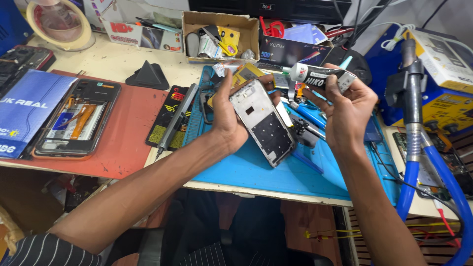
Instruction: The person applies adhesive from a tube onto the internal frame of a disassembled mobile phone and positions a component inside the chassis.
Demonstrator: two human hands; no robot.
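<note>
Clasped in the left hand [227, 120], a bare silver metal phone frame [262, 122] is held tilted just above the blue silicone work mat [256, 170] at frame centre, while the right hand [347, 111] pinches a small black-and-white adhesive tube [320, 76] with its nozzle pointing left, close to the frame's upper end. A squeeze too hard could spill glue over the frame or fingers, and the thin frame might slip from its edge-only hold. Room is tight: tools crowd the mat behind, a blue hose stand [419, 148] flanks the right, and the desk edge [266, 191] lies just below.
</note>
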